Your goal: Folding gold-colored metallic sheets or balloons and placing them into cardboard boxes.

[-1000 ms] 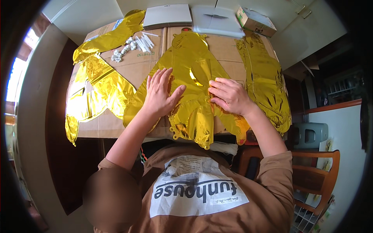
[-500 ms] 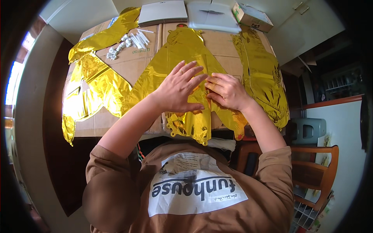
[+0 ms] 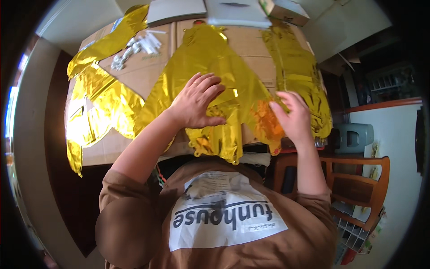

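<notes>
A flat gold foil balloon [image 3: 210, 58], wide and uninflated, lies in the middle of the cardboard-covered table. Over its left part is my left hand [image 3: 195, 101], fingers loosely stretched and thumb apart, with nothing in it. I cannot tell whether the palm touches the foil. My right hand [image 3: 295, 119] is at the balloon's right edge, slightly blurred, thumb away from the fingers and nothing seen between them. An orange reflection shows on the foil beside it. Crumpled folds and small tabs of foil hang at the table's front edge.
More flat gold foil balloons lie at the left [image 3: 101, 107] and the right [image 3: 295, 67]. White sticks [image 3: 150, 43] and small white wrapped pieces [image 3: 118, 62] sit at the back left. A pale box [image 3: 177, 12] and a carton [image 3: 286, 11] stand behind. A wooden chair [image 3: 356, 193] is at the right.
My right hand has moved right, away from my left hand and the balloon's middle, to its right edge. The left hand stays over the foil. The view has shifted slightly.
</notes>
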{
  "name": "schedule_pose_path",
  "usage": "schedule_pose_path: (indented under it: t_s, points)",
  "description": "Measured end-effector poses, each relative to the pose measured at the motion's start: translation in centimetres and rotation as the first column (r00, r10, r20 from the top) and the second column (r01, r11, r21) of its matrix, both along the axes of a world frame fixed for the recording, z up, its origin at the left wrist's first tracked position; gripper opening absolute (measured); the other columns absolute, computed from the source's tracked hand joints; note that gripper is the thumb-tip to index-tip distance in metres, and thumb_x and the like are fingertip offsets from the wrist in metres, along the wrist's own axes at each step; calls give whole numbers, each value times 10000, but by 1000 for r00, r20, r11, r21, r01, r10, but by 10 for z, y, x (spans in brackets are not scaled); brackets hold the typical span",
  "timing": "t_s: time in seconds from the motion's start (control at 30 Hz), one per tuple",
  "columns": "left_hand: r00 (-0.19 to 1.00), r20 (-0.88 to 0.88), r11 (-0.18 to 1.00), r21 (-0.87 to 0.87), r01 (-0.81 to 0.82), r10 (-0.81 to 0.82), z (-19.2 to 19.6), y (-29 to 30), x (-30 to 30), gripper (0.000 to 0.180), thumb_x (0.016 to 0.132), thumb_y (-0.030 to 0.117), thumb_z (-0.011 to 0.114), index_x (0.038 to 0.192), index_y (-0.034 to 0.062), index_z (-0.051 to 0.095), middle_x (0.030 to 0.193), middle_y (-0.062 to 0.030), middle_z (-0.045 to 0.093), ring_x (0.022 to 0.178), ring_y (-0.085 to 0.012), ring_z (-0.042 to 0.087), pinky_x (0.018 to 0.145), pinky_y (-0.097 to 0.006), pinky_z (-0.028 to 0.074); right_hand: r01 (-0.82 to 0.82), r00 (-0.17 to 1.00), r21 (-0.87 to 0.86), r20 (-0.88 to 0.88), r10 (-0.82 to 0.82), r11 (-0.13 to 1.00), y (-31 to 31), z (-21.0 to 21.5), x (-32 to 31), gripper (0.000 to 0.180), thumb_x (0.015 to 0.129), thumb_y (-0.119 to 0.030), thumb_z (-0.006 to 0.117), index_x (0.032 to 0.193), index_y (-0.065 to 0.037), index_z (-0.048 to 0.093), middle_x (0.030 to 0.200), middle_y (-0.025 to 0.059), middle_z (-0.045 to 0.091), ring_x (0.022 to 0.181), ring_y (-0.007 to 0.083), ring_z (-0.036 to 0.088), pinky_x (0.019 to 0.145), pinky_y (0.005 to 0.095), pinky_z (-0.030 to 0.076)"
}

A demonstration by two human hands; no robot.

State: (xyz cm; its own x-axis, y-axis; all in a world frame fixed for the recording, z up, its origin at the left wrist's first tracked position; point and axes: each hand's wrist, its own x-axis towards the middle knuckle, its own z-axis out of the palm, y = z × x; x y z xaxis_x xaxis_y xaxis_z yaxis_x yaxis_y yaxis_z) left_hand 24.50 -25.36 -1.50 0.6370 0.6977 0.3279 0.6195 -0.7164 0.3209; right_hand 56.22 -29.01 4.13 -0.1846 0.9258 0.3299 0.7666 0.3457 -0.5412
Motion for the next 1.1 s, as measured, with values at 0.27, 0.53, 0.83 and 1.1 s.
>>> schedule_pose_path:
  t_s: [0.27, 0.53, 0.83, 1.1]
  points:
    - [1000, 4, 1000, 2, 0, 0, -5, 0, 2, 866, 790, 649, 747, 1411, 93, 512, 1463, -158, 488, 1437, -372, 414, 1228, -569, 266, 454, 818, -147, 459, -345, 879, -53, -10, 1, 501, 794, -412, 816, 1094, -52, 636, 1115, 146, 642, 1040, 351, 655, 886, 483, 536]
    - [1000, -1, 1000, 6, 10, -10, 1, 1, 2, 849, 788, 637, 743, 1395, 84, 529, 1429, -158, 510, 1422, -362, 426, 1227, -550, 272, 452, 886, -327, 269, -377, 830, -45, -15, -10, 225, 790, -229, 761, 814, -42, 639, 903, 152, 675, 874, 362, 672, 797, 448, 531]
    - [999, -29, 999, -2, 33, -33, -8, 4, -3, 888, 777, 556, 753, 1449, 47, 474, 1515, -193, 435, 1472, -377, 355, 1259, -543, 203, -304, 847, -345, -524, 86, 888, -62, 24, -69, 178, 893, -49, 745, 1020, -15, 625, 906, 39, 681, 829, 72, 633, 735, 267, 527]
    - [982, -157, 993, 50, 110, -101, -35, 12, -21, 955, 773, 437, 718, 1472, -123, 388, 1627, -263, 271, 1549, -394, 189, 1302, -520, 79, -166, 978, -121, -151, 147, 979, 7, -9, -48, 363, 1016, -220, 651, 1311, -9, 650, 1268, 159, 712, 1183, 269, 679, 1040, 379, 524]
